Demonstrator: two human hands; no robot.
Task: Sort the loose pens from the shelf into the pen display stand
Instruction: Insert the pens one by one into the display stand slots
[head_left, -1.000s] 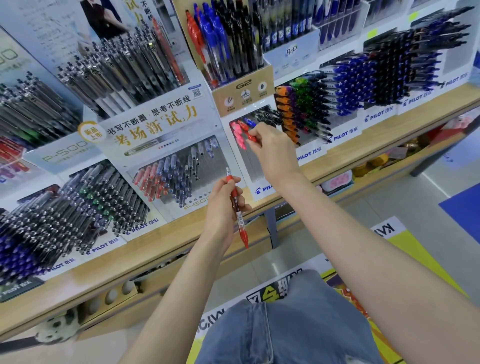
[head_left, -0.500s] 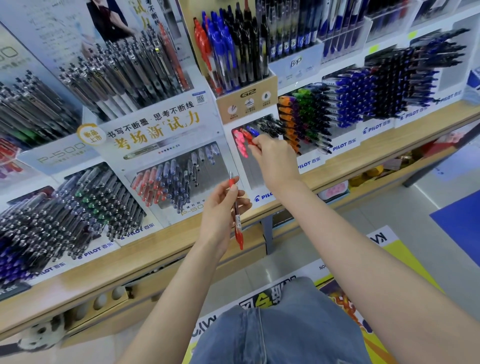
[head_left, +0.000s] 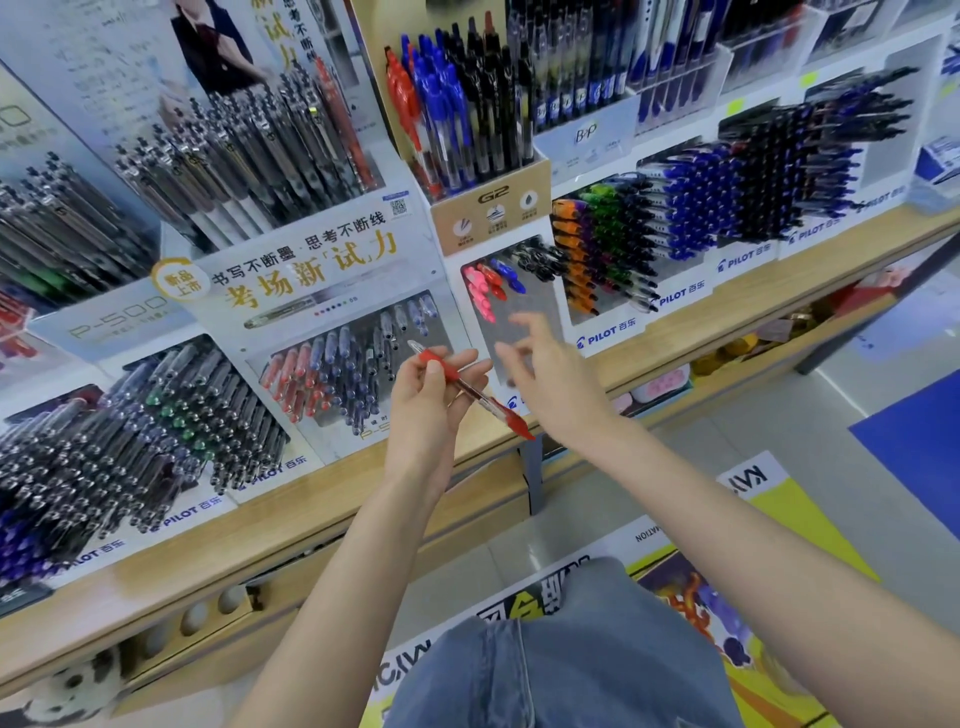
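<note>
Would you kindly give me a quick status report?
Left hand holds red pen. Right hand empty, open, below the display stand. Nothing in the way.

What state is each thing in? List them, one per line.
Left hand: shut on the red pen.
Red pen: held slanted, not yet in the stand.
Right hand: open, empty, blurred.
Pen stand: mostly empty, few pens at top.

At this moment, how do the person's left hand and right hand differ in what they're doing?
The left hand grips a red pen between thumb and fingers; the right hand holds nothing. The left hand's fingers are curled around the pen, while the right hand's fingers are spread open and blurred. The right hand sits nearer the pen display stand with pink, red and blue pens. Both hover in front of the shelf.
</note>
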